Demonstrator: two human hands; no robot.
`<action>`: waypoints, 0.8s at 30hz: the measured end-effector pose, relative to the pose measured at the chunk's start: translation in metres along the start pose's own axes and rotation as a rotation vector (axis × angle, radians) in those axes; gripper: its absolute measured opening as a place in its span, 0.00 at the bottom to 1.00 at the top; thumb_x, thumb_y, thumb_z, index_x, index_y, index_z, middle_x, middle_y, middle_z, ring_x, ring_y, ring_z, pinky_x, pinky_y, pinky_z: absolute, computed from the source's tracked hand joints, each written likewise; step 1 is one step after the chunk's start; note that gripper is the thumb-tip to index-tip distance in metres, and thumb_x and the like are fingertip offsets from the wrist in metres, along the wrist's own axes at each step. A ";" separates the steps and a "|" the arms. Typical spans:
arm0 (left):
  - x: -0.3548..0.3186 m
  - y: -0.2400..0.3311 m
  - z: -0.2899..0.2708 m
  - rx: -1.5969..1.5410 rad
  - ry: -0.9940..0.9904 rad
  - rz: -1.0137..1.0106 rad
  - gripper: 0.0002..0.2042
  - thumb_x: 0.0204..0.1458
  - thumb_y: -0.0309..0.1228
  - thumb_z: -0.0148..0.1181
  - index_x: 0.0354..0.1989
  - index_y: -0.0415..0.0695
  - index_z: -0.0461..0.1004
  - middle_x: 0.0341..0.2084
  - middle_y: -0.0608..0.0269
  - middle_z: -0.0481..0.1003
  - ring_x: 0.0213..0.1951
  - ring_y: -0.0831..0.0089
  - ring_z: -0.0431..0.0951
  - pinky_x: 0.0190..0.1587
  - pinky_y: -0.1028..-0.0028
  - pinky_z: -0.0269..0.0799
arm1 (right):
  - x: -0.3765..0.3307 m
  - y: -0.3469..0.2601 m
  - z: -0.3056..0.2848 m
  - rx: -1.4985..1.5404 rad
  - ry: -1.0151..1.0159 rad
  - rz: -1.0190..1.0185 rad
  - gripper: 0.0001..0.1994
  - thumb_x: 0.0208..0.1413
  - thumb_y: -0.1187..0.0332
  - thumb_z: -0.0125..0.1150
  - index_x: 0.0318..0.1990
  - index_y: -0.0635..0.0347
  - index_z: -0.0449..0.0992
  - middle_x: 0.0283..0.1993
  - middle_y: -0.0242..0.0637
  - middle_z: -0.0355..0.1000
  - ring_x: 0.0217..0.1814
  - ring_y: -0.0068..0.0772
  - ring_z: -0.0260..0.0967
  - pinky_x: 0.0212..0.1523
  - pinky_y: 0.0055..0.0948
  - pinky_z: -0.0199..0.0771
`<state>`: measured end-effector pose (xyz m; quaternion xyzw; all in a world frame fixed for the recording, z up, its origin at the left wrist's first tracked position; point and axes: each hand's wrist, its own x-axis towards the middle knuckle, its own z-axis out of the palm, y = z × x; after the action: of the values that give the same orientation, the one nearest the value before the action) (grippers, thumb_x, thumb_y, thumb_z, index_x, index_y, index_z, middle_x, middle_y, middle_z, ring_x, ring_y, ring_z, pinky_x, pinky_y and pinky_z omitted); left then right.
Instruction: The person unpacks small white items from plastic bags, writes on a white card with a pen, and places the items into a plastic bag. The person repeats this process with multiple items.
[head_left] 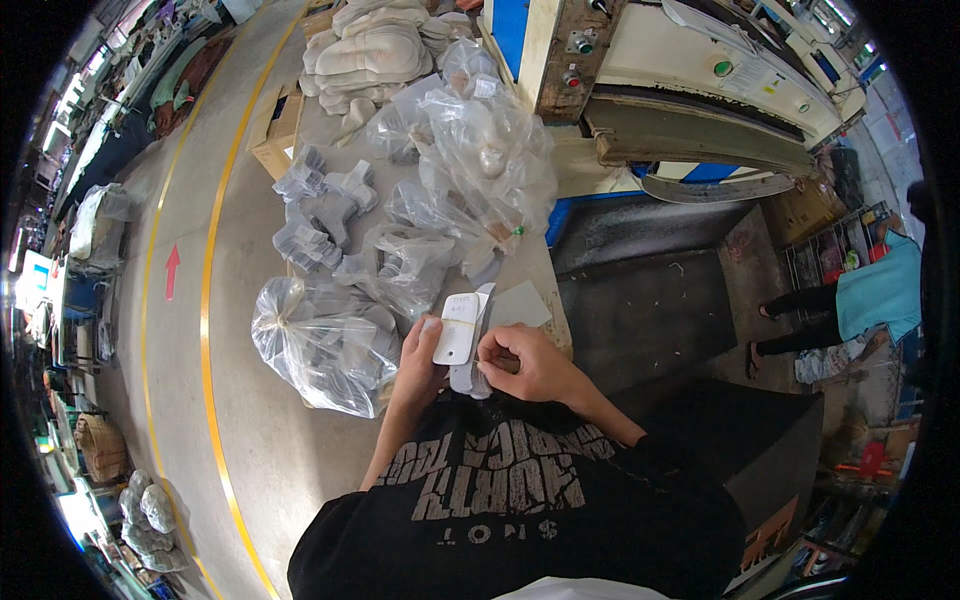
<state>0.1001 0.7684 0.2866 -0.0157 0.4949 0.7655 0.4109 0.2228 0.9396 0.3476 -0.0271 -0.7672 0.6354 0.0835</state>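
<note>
My left hand (418,362) is closed around a bundle of grey cut pieces (468,382), held upright in front of my chest. Against the face of the bundle lies a white card tag (456,340) with a small hole at its lower end and handwriting on it. A thin yellowish band crosses the card. At the bundle's right edge, my right hand (535,365) has its thumb and fingertips pinched together; whatever is between them is too small to make out. Beyond the bundle, a pale flat sheet (521,305) rests on the table.
Clear plastic bags of grey pieces (325,345) crowd the table, beside loose grey stacks (322,225). Farther back sits a pile of cream-coloured pads (370,50). A large press machine (700,80) stands at right, and a person in a light-blue top (880,290) is farther right.
</note>
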 end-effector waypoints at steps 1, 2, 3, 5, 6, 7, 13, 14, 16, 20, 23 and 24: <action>0.001 -0.001 0.003 0.004 0.043 0.011 0.09 0.73 0.36 0.54 0.47 0.44 0.71 0.36 0.65 0.76 0.36 0.78 0.76 0.38 0.72 0.74 | -0.001 0.001 0.001 0.055 -0.010 0.022 0.04 0.58 0.74 0.68 0.38 0.64 0.78 0.27 0.33 0.73 0.25 0.28 0.68 0.29 0.30 0.69; 0.002 0.000 0.003 0.162 0.085 0.085 0.09 0.72 0.36 0.55 0.46 0.43 0.71 0.35 0.65 0.76 0.35 0.78 0.75 0.38 0.73 0.73 | 0.000 -0.002 -0.001 0.018 -0.041 0.023 0.04 0.58 0.74 0.67 0.39 0.62 0.79 0.28 0.32 0.73 0.27 0.28 0.68 0.35 0.30 0.69; 0.004 -0.001 0.001 0.320 0.127 0.158 0.09 0.72 0.36 0.57 0.44 0.42 0.72 0.33 0.66 0.77 0.34 0.78 0.75 0.38 0.73 0.73 | 0.000 -0.008 -0.007 -0.018 -0.072 0.024 0.05 0.58 0.73 0.67 0.41 0.60 0.80 0.29 0.30 0.73 0.30 0.29 0.68 0.42 0.31 0.69; 0.009 -0.003 0.000 0.586 0.223 0.295 0.11 0.69 0.36 0.60 0.41 0.39 0.72 0.29 0.63 0.77 0.32 0.76 0.74 0.38 0.71 0.72 | -0.001 -0.014 -0.011 -0.134 -0.139 -0.005 0.06 0.59 0.70 0.67 0.42 0.57 0.82 0.31 0.29 0.74 0.35 0.30 0.69 0.50 0.34 0.68; 0.007 -0.004 0.001 0.669 0.249 0.329 0.11 0.68 0.36 0.61 0.41 0.39 0.72 0.29 0.60 0.77 0.32 0.75 0.74 0.38 0.70 0.73 | -0.003 -0.015 -0.012 -0.212 -0.176 -0.035 0.07 0.59 0.69 0.67 0.42 0.57 0.82 0.32 0.30 0.75 0.38 0.30 0.70 0.52 0.38 0.66; 0.004 -0.005 0.004 0.751 0.276 0.363 0.12 0.67 0.36 0.62 0.41 0.39 0.72 0.29 0.58 0.77 0.32 0.74 0.75 0.37 0.69 0.73 | -0.004 -0.016 -0.011 -0.291 -0.212 -0.066 0.07 0.59 0.67 0.67 0.43 0.57 0.83 0.32 0.31 0.76 0.41 0.31 0.71 0.53 0.41 0.65; -0.002 -0.008 0.010 0.910 0.109 0.472 0.13 0.64 0.36 0.65 0.41 0.38 0.73 0.28 0.50 0.74 0.28 0.63 0.75 0.35 0.66 0.74 | 0.001 -0.003 -0.003 -0.354 -0.016 -0.224 0.07 0.58 0.68 0.66 0.42 0.55 0.82 0.34 0.32 0.75 0.41 0.36 0.68 0.53 0.44 0.61; -0.004 -0.007 0.009 0.915 0.067 0.481 0.13 0.65 0.36 0.64 0.41 0.38 0.73 0.28 0.51 0.74 0.28 0.65 0.75 0.34 0.66 0.73 | 0.003 0.002 -0.007 -0.332 -0.001 -0.172 0.05 0.59 0.69 0.65 0.41 0.56 0.81 0.35 0.33 0.75 0.42 0.37 0.68 0.53 0.41 0.63; -0.006 -0.006 0.007 0.921 -0.020 0.499 0.12 0.66 0.36 0.63 0.42 0.38 0.73 0.28 0.54 0.75 0.27 0.68 0.74 0.32 0.66 0.72 | 0.007 0.008 -0.019 -0.291 0.030 -0.067 0.02 0.61 0.73 0.63 0.40 0.57 0.80 0.37 0.34 0.76 0.43 0.37 0.68 0.52 0.35 0.67; -0.006 -0.008 0.008 0.739 0.000 0.296 0.11 0.69 0.36 0.60 0.46 0.39 0.72 0.29 0.64 0.74 0.29 0.77 0.70 0.33 0.70 0.70 | 0.006 0.016 -0.019 -0.212 0.205 0.025 0.04 0.65 0.73 0.60 0.44 0.60 0.76 0.40 0.33 0.73 0.43 0.30 0.67 0.46 0.30 0.69; 0.001 -0.014 -0.001 0.580 0.016 0.237 0.11 0.70 0.37 0.59 0.48 0.40 0.72 0.31 0.69 0.72 0.34 0.82 0.68 0.36 0.75 0.69 | 0.010 0.021 -0.022 -0.212 0.308 -0.004 0.07 0.67 0.71 0.60 0.49 0.60 0.74 0.44 0.35 0.71 0.42 0.31 0.68 0.45 0.32 0.71; 0.006 -0.019 -0.007 0.592 0.028 0.281 0.12 0.71 0.37 0.59 0.49 0.40 0.72 0.32 0.69 0.72 0.36 0.82 0.69 0.38 0.76 0.69 | 0.010 0.026 -0.023 -0.196 0.336 0.030 0.08 0.67 0.70 0.60 0.50 0.60 0.74 0.45 0.37 0.71 0.42 0.33 0.68 0.45 0.33 0.72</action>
<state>0.1061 0.7701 0.2661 0.1627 0.6989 0.6372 0.2810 0.2151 0.9686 0.3277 -0.1521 -0.8003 0.5452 0.1979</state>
